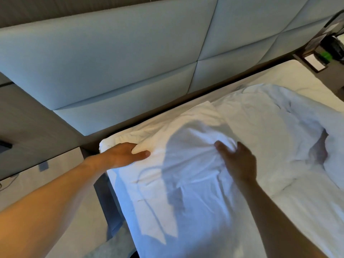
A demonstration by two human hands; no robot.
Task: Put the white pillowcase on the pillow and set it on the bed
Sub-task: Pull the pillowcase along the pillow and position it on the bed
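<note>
The white-cased pillow [186,164] lies flat and wrinkled on the bed [307,211] near its head end.

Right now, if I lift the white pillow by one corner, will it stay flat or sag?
Probably sag: the pillow creases and dents around the right hand. It looks soft and light. The loose case bunches where the left hand pinches it, so the fabric may slide.

Bed [290,211], white sheet, set against padded headboard [111,58]. On it: one pillow [186,183] in a white pillowcase at near left, a second crumpled white pillow [270,127] beside it, far right.
</note>
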